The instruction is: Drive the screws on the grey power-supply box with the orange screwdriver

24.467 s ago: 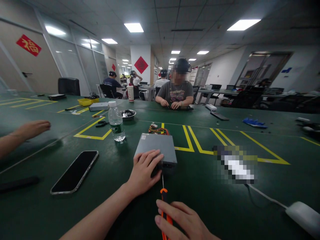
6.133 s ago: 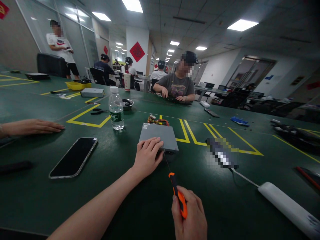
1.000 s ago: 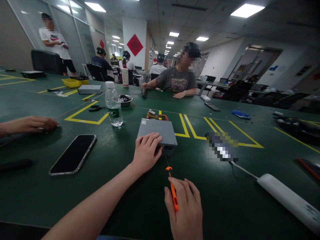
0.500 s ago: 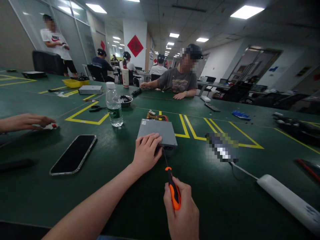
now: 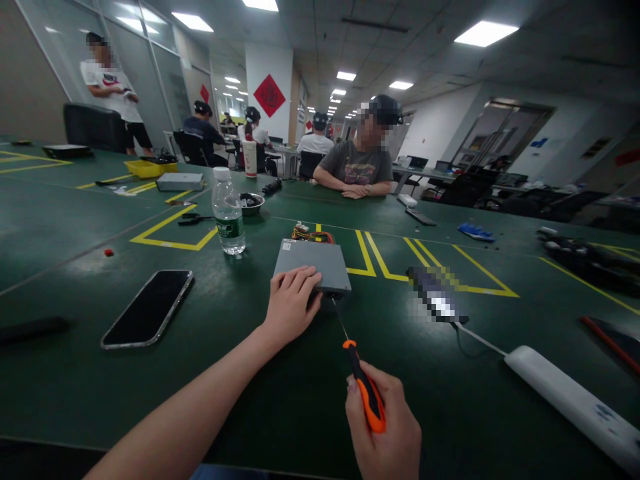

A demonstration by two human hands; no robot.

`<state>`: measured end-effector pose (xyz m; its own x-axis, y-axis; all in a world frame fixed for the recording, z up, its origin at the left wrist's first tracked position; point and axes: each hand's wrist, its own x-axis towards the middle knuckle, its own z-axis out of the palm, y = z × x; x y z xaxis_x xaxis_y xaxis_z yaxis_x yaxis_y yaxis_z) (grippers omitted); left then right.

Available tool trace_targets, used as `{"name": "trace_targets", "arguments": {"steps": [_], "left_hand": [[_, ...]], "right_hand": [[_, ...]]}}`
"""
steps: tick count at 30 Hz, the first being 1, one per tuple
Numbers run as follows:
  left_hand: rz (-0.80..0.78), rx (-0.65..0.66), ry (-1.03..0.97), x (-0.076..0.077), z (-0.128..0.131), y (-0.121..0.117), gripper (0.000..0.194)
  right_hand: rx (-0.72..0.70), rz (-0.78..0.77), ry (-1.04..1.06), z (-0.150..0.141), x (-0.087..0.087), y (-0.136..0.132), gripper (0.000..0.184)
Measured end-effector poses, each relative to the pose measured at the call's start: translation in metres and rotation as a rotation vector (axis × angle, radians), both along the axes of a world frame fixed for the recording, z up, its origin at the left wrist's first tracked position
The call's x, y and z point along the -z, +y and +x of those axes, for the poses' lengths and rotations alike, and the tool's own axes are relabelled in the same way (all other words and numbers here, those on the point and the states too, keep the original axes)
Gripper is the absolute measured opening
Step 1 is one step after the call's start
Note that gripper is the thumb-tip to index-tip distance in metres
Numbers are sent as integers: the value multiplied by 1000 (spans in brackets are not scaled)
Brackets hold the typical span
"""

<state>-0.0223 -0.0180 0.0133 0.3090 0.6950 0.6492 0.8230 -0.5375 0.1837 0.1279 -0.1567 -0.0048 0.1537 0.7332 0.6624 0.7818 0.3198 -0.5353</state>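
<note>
A grey computer power supply [image 5: 327, 260] lies flat on the green table, its bundle of coloured wires [image 5: 313, 233] at the back. My left hand [image 5: 293, 300] grips its near left part, fingers across the top and thumb by the front edge. In my right hand [image 5: 387, 420] is an orange and black screwdriver [image 5: 367, 390], held by the handle. Its thin shaft slants up to the front face of the power supply, close to the socket there. Whether the tip touches a screw I cannot make out.
A phone [image 5: 147, 310] and a water bottle [image 5: 230, 220] stand left of the power supply. To the right are a white power strip [image 5: 565, 400] and a blurred-out device on a cable. Across the table sits a person [image 5: 357, 163] with arms folded on it.
The screwdriver and my right hand have shifted right and slightly down, so the tip sits further right. Another person's hand at the left has gone, leaving a small red piece on the table.
</note>
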Motion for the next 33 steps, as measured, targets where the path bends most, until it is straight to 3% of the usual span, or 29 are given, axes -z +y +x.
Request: {"name": "trace_targets", "arguments": {"steps": [6, 12, 24, 30, 33], "left_hand": [[8, 6, -10, -1, 0, 0, 29], [18, 5, -23, 0, 1, 1, 27], [7, 4, -13, -1, 1, 0, 28], [2, 4, -12, -1, 1, 0, 29], [-2, 4, -15, -1, 2, 0, 30]], "right_hand": [[57, 47, -147, 23, -1, 4, 20], [14, 7, -155, 18, 1, 5, 21], [84, -40, -132, 19, 4, 7, 23], [114, 215, -269, 15, -5, 9, 11], [65, 234, -359, 15, -6, 8, 13]]}}
